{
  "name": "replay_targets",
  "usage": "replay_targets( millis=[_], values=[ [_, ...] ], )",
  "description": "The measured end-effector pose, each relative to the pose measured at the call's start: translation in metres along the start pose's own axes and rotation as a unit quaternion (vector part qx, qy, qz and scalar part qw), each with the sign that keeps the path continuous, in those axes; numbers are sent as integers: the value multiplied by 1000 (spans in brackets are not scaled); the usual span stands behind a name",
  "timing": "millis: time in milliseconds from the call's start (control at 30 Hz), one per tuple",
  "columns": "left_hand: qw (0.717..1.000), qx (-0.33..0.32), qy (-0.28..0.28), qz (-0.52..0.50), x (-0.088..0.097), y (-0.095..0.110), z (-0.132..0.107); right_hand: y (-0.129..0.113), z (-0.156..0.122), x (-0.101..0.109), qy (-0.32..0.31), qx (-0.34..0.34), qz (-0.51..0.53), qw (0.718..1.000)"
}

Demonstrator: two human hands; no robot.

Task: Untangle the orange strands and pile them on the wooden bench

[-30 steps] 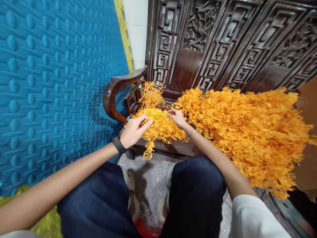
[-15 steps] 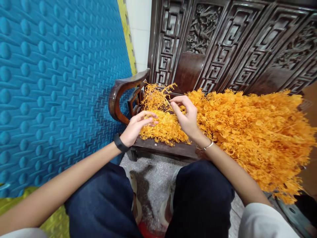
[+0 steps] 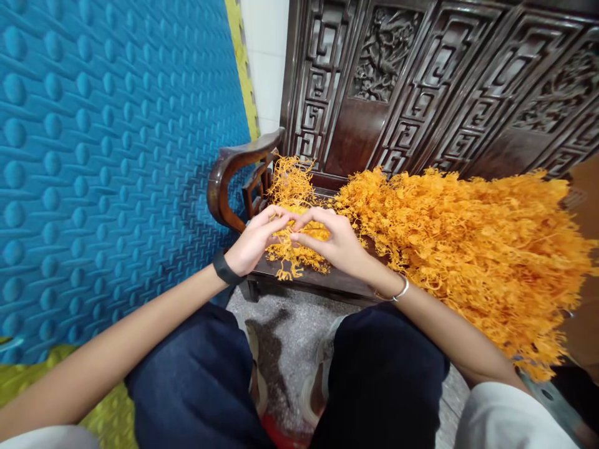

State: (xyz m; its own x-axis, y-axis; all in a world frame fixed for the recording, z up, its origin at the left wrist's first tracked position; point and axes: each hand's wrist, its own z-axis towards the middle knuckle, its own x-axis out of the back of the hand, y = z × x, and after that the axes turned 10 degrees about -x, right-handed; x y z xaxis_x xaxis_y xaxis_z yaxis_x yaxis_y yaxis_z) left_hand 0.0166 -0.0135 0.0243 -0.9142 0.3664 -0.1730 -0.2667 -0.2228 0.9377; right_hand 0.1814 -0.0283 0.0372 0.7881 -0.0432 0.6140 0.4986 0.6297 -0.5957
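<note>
Right hand (image 3: 337,242) moved in beside left hand (image 3: 253,242), pinching orange sprig (image 3: 289,267); cannot tell whether left grips.

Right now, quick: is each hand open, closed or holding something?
Left hand: partly curled over the orange strands; whether it grips any cannot be told.
Right hand: thumb and forefinger curved close together; hold cannot be told.

I take my bearings from the curved wooden armrest (image 3: 250,148). To its left I get a blue studded mat (image 3: 93,156) with yellow edging (image 3: 241,62); behind it, white tiles (image 3: 266,75). A carved dark backrest (image 3: 358,134) rises to its right. Below it I can see speckled grey floor (image 3: 299,318) and, lower, something red (image 3: 283,434), mostly hidden. Far right of it is a brown panel (image 3: 584,206).
</note>
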Motion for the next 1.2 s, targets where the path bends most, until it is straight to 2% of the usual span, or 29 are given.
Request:
replay_targets(
  millis=[100, 267, 467, 567, 667, 800, 867, 1033, 1100, 1200],
  values=[
    [999, -13, -7, 30, -5, 2, -3, -1, -1, 3, 20, -18, 40, 999],
    [993, 10, -68, 96, -12, 3, -8, 3, -3, 4, 21, -3, 9, 1000],
    [990, 26, -73, 120, -4, -1, -7, 12, -2, 13, 59, -28, 53, 996],
    [987, 26, -103, 124, -2, -4, -8, 16, -1, 17, 69, -37, 82, 994],
    [980, 4, -134, 145, -2, -2, -9, 17, -1, 15, 52, -62, 120, 989],
    [989, -24, -87, 119, -3, 3, -9, 11, -1, 7, -5, -107, 186, 977],
    [988, -27, -78, 128, -4, 4, -8, 8, -1, 3, -26, -104, 192, 975],
    [976, -18, -84, 201, -6, 1, -7, 9, 0, -3, 19, -99, 188, 977],
    [977, -2, -80, 198, -5, 1, -8, 13, 1, -4, 26, -107, 193, 975],
    [981, -18, -65, 180, -5, 2, -7, 19, 1, -9, 41, -134, 203, 969]
  ],
)
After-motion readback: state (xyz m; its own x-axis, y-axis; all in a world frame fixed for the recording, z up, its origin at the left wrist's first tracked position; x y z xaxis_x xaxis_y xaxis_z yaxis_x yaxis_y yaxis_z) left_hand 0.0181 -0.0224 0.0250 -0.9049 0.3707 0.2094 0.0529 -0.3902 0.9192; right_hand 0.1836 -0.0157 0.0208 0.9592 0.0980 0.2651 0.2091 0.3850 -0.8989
